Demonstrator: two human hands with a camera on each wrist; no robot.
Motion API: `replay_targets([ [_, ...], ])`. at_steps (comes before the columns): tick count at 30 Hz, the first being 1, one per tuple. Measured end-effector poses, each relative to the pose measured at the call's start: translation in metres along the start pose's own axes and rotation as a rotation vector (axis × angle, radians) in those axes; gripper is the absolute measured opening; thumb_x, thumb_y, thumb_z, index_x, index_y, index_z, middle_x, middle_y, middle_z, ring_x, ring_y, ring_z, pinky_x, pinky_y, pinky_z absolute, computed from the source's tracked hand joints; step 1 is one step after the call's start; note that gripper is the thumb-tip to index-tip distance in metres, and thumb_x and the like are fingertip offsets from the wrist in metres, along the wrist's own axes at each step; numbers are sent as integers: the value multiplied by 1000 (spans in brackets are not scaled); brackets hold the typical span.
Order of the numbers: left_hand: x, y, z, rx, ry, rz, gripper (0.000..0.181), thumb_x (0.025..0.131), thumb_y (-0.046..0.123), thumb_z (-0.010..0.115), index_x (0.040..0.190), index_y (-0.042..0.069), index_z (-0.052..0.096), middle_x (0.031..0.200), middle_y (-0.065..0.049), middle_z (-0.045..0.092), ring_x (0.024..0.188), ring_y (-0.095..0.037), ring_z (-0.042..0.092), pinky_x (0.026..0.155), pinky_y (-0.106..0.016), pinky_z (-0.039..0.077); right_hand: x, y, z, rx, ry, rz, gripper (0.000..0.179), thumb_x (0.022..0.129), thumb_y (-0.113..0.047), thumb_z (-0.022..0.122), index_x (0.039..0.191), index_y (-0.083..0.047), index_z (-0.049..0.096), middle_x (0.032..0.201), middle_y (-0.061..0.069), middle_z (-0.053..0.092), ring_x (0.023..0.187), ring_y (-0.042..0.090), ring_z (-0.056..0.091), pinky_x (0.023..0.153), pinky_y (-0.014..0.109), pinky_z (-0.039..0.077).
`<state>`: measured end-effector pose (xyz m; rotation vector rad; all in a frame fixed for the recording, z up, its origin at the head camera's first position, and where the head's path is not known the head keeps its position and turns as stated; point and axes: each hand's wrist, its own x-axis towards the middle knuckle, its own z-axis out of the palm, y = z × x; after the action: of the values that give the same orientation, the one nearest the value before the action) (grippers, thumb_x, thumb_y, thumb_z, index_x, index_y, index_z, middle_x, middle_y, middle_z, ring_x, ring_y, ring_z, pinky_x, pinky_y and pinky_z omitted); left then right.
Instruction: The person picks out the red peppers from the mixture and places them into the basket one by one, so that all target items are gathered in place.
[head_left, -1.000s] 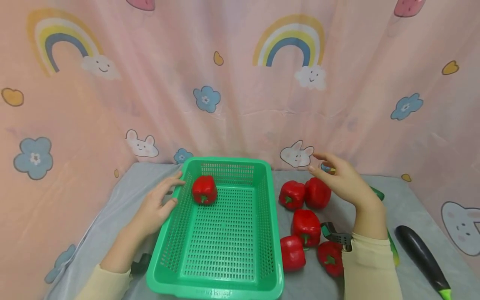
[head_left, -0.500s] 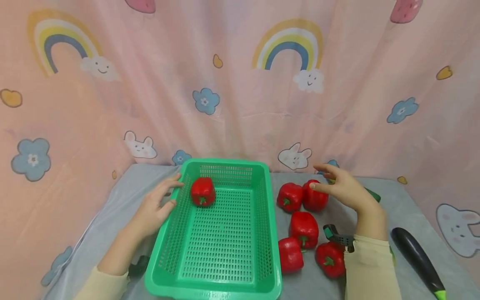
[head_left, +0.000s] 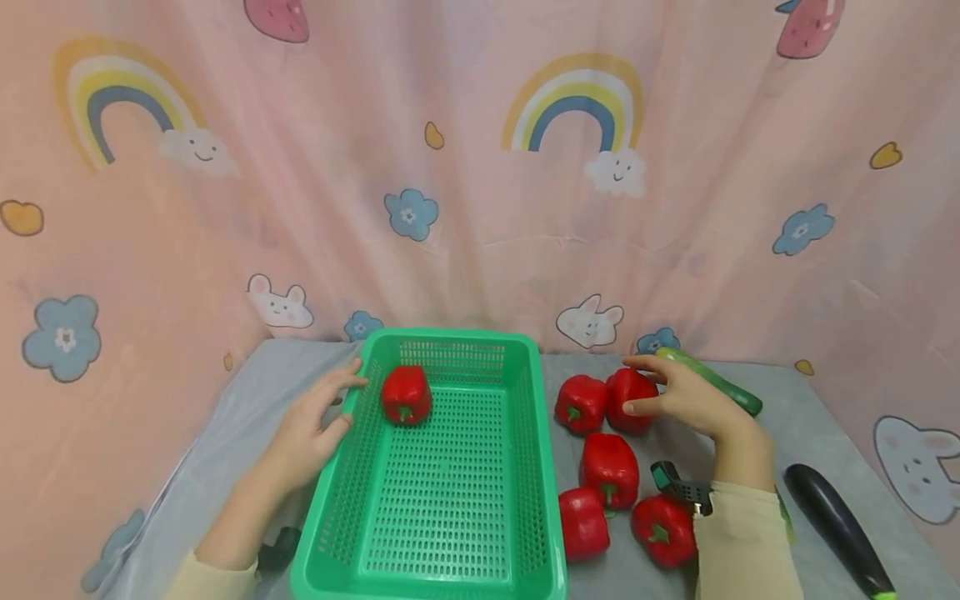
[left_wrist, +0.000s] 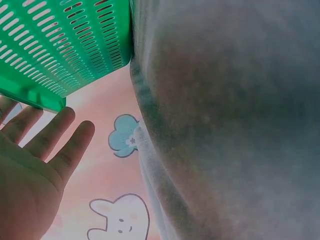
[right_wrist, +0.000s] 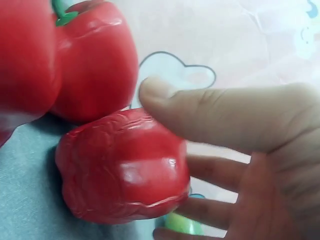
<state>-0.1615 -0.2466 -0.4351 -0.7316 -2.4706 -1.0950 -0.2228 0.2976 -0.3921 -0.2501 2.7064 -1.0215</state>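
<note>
My left hand (head_left: pixel 307 429) rests at the left rim of a green plastic basket (head_left: pixel 551 492), its fingers nearly straight; the left wrist view shows the fingertips (left_wrist: pixel 65 116) right at the rim. Inside the basket, toward the back left corner, sits one red bell pepper (head_left: pixel 407 395). To the right of the basket, my right hand (head_left: pixel 693 400) reaches around another red bell pepper (head_left: pixel 628 398). Its thumb (right_wrist: pixel 200 110) is on the near side and its fingers extend behind that pepper, spread rather than curled. A neighbouring bell pepper (head_left: pixel 581 403) lies close beside it.
More red bell peppers (head_left: pixel 610 469) lie along the basket's right side, nearer the front. Behind the right hand lies a green zucchini-like vegetable (head_left: pixel 723 385). A dark eggplant (head_left: pixel 836 525) is at the far right. A pink patterned curtain (head_left: pixel 480 275) hangs behind the grey-covered table (head_left: pixel 780 425).
My right hand has come down from above the peppers to surround the back right one. The left hand stays at the basket rim. The head view has tilted slightly upward.
</note>
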Motion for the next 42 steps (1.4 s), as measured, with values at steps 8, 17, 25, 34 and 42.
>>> replay_targets([
  [8, -1, 0, 1, -13, -4, -5, 49, 94, -7, 62, 142, 0, 63, 165, -17, 51, 150, -38, 50, 104, -60, 55, 1, 5, 8, 39, -32, 53, 99, 84, -24, 93, 166, -4, 39, 151, 33, 46, 134, 56, 42, 86, 57, 64],
  [17, 2, 1, 0, -17, -16, -29, 49, 95, -6, 60, 143, 1, 63, 168, -15, 48, 151, -37, 48, 106, -59, 54, 3, 2, 6, 29, -24, 48, 99, 84, -24, 93, 165, -4, 40, 150, 33, 46, 135, 57, 41, 83, 56, 65],
  [25, 2, 1, 1, -17, -15, -25, 49, 94, -7, 60, 143, 0, 63, 167, -16, 49, 151, -37, 48, 105, -61, 55, 2, 0, 1, -18, 26, -10, 97, 84, -22, 93, 164, -1, 41, 150, 34, 46, 133, 57, 43, 81, 55, 66],
  [34, -1, -1, 2, -13, -11, -34, 49, 96, -7, 59, 143, 3, 63, 168, -13, 49, 150, -35, 51, 105, -56, 55, 2, -5, -5, -6, 38, -67, 101, 87, -24, 91, 166, 0, 35, 150, 33, 46, 132, 56, 45, 82, 55, 65],
  [42, 0, -2, 2, -23, -3, -46, 50, 95, -7, 59, 144, 2, 63, 168, -13, 49, 150, -35, 50, 105, -59, 55, 2, -16, -11, 29, 48, -73, 101, 89, -23, 90, 168, -2, 31, 151, 32, 44, 133, 57, 44, 82, 54, 66],
])
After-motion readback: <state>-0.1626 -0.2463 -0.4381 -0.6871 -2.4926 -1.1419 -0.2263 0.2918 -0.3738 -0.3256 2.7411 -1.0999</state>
